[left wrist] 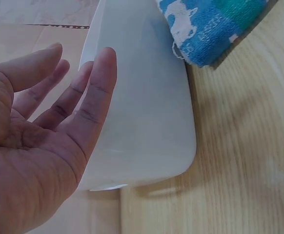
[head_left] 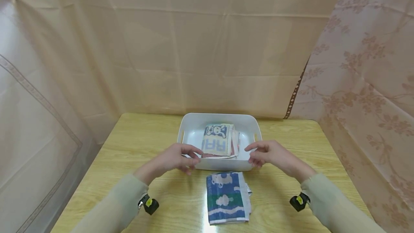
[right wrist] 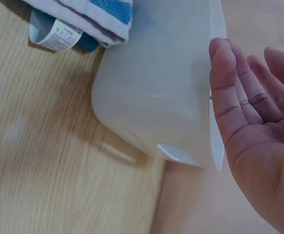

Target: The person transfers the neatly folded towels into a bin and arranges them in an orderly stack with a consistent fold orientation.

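Note:
A white plastic bin (head_left: 223, 164) stands toward the back of the table. Inside it lies a folded cream towel (head_left: 216, 143) with a blue bear and letters, with some pinkish cloth under it. In front of the bin, a folded blue and green towel (head_left: 225, 199) rests on the wood, its white label (right wrist: 64, 35) sticking out at one side. My left hand (head_left: 181, 156) hovers by the bin's front left corner, fingers relaxed and holding nothing. At the front right corner is my right hand (head_left: 266, 152), also with loose fingers and nothing held. Whether either hand touches the rim I cannot tell.
The wood-grain table (head_left: 145, 132) extends to both sides of the bin. A beige curtain (head_left: 207, 46) hangs right behind its back edge, and a floral pink curtain (head_left: 372, 82) hangs on the right. The bin has handle slots in its sides.

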The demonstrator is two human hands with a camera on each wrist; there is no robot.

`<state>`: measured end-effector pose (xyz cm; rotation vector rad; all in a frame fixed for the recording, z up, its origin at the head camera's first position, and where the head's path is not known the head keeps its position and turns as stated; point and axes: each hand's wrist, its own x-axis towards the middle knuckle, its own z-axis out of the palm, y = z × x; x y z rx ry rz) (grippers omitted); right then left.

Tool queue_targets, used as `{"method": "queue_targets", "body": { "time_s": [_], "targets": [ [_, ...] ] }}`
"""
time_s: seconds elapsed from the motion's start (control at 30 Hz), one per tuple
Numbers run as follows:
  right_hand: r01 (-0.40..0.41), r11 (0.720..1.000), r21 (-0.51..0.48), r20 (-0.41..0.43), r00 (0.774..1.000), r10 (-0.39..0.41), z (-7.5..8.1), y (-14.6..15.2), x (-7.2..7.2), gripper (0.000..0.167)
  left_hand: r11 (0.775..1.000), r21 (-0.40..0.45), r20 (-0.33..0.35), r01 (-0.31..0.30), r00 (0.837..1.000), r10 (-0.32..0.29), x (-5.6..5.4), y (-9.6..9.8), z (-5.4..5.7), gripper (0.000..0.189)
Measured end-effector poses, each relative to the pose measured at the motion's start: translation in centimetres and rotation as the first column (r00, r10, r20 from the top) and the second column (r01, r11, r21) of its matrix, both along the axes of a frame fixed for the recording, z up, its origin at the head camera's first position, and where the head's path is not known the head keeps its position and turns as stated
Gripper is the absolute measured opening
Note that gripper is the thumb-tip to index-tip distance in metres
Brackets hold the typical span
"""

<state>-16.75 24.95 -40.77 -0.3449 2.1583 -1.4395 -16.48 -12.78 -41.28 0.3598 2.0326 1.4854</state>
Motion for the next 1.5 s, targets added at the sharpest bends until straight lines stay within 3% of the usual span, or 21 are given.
{"method": "queue_targets", "body": {
  "time_s": [0.57,0.77,1.17,1.5],
  "targets": [
    [-0.033,0.999,-0.007,0.014,0.999,0.033,-1.2,0.8,1.0,0.041,0.997,-0.023,0.023,0.074,0.997,-0.073,1.6,-0.8,-1.4,0.031],
    [-0.045,0.999,-0.011,0.031,0.999,0.045,-1.8,1.1,1.6,0.041,0.994,-0.016,0.037,0.105,0.994,-0.104,2.1,-0.8,-2.5,0.029],
    [-0.065,0.998,-0.006,0.046,0.997,0.065,-3.8,1.4,2.3,0.043,0.995,-0.009,0.087,0.101,0.991,-0.100,2.9,-0.3,-5.3,0.039],
    [-0.078,0.997,-0.021,0.103,0.992,0.079,-5.2,1.0,2.7,0.045,0.996,-0.026,0.112,0.083,0.991,-0.079,3.0,0.1,-6.5,0.046]
  ]
}}
